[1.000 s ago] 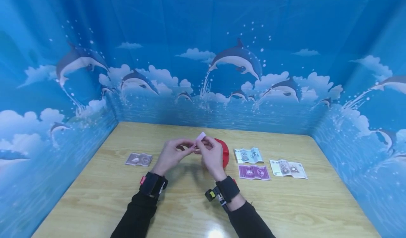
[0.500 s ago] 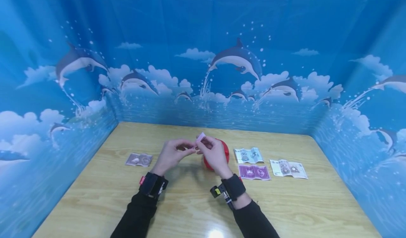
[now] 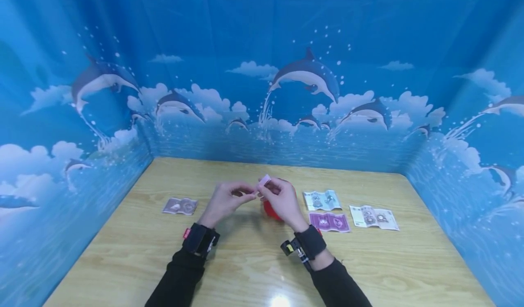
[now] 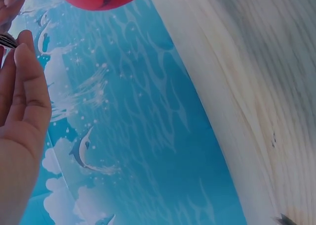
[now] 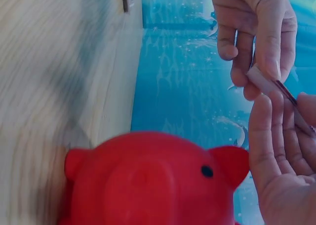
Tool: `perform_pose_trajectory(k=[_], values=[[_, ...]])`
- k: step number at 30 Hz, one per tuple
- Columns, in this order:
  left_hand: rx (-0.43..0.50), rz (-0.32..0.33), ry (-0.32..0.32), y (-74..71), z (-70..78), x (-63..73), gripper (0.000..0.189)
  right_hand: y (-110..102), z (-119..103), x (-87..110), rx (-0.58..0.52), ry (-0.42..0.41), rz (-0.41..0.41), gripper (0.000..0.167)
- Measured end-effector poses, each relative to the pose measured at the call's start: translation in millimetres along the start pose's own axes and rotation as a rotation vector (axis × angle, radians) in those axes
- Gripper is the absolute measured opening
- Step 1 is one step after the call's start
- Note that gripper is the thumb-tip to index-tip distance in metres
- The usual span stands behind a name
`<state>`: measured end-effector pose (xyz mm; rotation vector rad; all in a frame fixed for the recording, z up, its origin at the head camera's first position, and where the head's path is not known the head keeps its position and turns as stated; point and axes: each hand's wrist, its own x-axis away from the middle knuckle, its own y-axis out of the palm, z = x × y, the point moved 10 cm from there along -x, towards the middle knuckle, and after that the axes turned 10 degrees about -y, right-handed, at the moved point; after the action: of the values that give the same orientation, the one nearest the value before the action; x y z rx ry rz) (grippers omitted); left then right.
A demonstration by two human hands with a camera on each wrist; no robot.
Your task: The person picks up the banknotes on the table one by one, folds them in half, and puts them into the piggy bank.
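A folded pinkish banknote (image 3: 265, 179) is held up between both hands, above the table. My left hand (image 3: 229, 200) pinches one end of it between thumb and fingers; in the right wrist view that end of the folded banknote (image 5: 266, 82) shows several layers at its edge. The other end is gripped by the thumb and fingers of my right hand (image 3: 284, 202). Just behind and below the right hand stands a red piggy bank (image 3: 271, 210), mostly covered by that hand in the head view. Its snout, one eye and ear face the right wrist camera.
Right of the hands lie a pale blue-green banknote (image 3: 322, 200), a purple banknote (image 3: 329, 222) and a whitish banknote (image 3: 374, 218), all creased. A grey-brown banknote (image 3: 179, 206) lies on the left. A blue dolphin-print curtain (image 3: 262, 134) encloses the wooden table (image 3: 245, 270).
Both hands and the folded banknote have shifted slightly right. My right wrist has swung further right, showing more of the piggy bank's near left side. The banknotes on the table stay put.
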<state>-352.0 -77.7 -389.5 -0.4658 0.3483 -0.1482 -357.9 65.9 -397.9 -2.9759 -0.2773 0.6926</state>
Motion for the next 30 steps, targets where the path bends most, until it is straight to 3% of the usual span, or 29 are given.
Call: perform_pose_trajectory(k=[17, 21, 30], values=[[-0.003, 0.048, -0.008, 17.0, 4.7, -1.3, 0.018, -15, 3, -1.9, 0.037, 0.044, -0.073, 0.029], [0.003, 0.057, -0.038, 20.2, 6.4, -4.0, 0.016, -17, 2, -2.7, 0.026, 0.059, -0.088, 0.03], [0.018, 0.052, -0.108, 25.3, 11.5, -14.7, 0.017, -29, 0, -5.1, 0.065, 0.046, -0.032, 0.031]])
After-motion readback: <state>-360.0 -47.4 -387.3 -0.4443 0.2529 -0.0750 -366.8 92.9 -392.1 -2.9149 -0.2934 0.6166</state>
